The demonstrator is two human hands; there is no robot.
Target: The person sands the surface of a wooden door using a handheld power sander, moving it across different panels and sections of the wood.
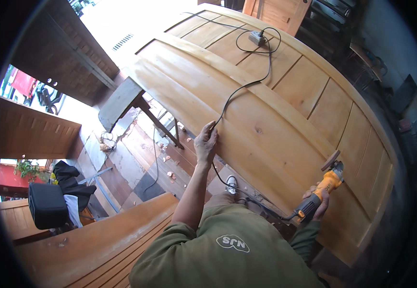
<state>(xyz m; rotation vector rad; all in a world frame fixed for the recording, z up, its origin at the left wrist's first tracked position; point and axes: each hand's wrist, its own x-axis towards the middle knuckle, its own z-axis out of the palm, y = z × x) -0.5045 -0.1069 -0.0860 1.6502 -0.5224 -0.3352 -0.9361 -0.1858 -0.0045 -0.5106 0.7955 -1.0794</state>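
Observation:
My right hand (317, 199) is wrapped around the body of a yellow and dark grey angle grinder (318, 196). A brown sanding disc (330, 160) on its head sits over the lower right part of a large panelled wooden door (258, 108). Whether the disc touches the wood I cannot tell. Between the fingers of my left hand (206, 141) runs the black power cord (226, 104), near the door's front edge. From there the cord loops down to the grinder's rear end. Its other side crosses the door to a grey socket block (257, 38), where a plug is inserted.
Behind me on the left lies another wooden door (104, 244). A small worn table (122, 102) stands past the door's left edge. Wood shavings (171, 175) and a loose cable (155, 158) are on the tiled floor. A black case (47, 205) rests at the far left.

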